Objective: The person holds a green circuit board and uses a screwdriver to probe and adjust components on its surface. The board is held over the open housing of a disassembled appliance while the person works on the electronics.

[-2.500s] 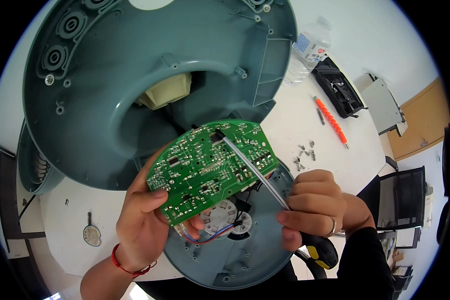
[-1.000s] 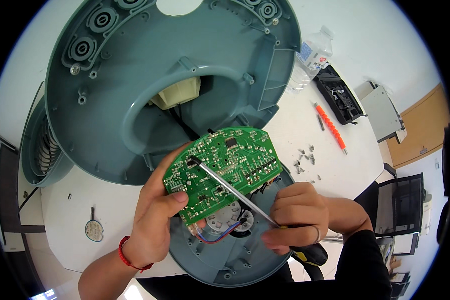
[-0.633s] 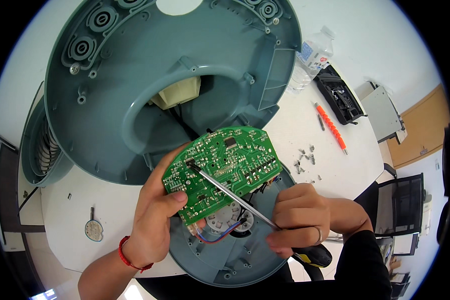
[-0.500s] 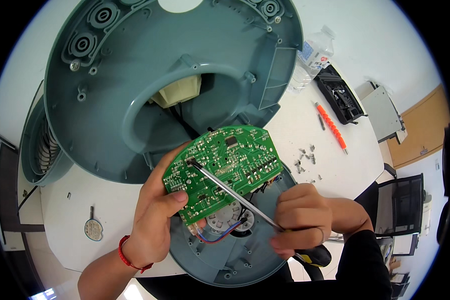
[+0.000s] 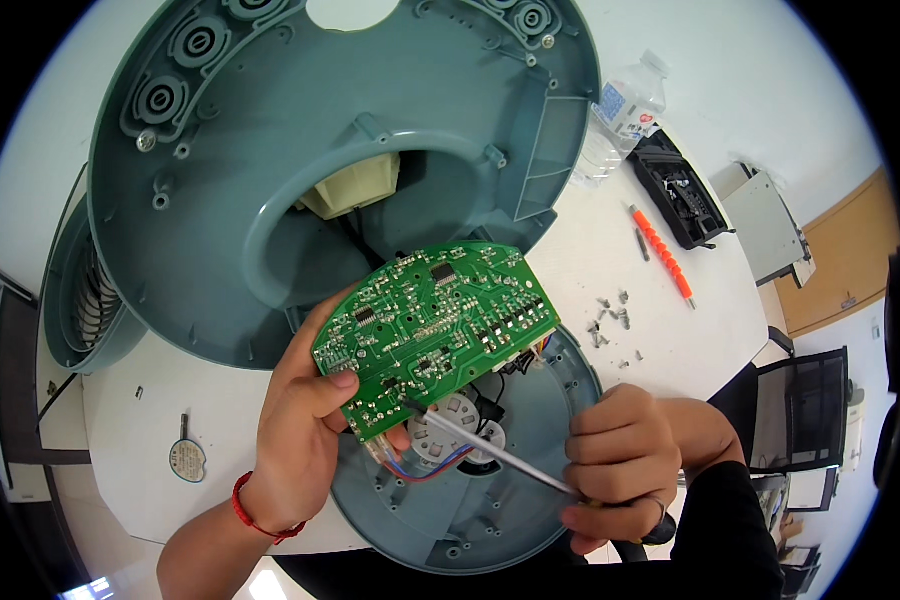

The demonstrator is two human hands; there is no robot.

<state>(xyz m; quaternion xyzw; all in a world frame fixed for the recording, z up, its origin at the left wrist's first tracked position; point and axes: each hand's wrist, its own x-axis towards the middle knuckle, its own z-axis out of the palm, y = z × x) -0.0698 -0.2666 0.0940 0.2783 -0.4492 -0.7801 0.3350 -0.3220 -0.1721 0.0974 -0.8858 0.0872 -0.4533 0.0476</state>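
Observation:
My left hand (image 5: 305,425) grips a green circuit board (image 5: 440,330) by its left edge, thumb on the face and fingers behind. The board is tilted toward me, crowded with chips and solder points. In my right fist (image 5: 625,465) is a screwdriver (image 5: 500,455) with a long metal shaft; the handle is mostly hidden by the fingers. Its tip is at the board's lower edge, but I cannot tell whether it touches. Red and blue wires (image 5: 430,474) run from the board's lower corner. Below lies a round grey-green base (image 5: 450,535) holding a pale motor-like disc (image 5: 435,440).
A large grey-green shell (image 5: 320,90) fills the far left of the white table (image 5: 660,360). To the right are loose screws (image 5: 610,318), an orange flexible rod (image 5: 662,256), a black tool case (image 5: 678,190) and a plastic bottle (image 5: 625,115). A round tag (image 5: 186,458) lies at left.
The screwdriver tip has moved from the chip at the board's upper left down to its lower edge. My right hand has shifted slightly right, and the board slightly left.

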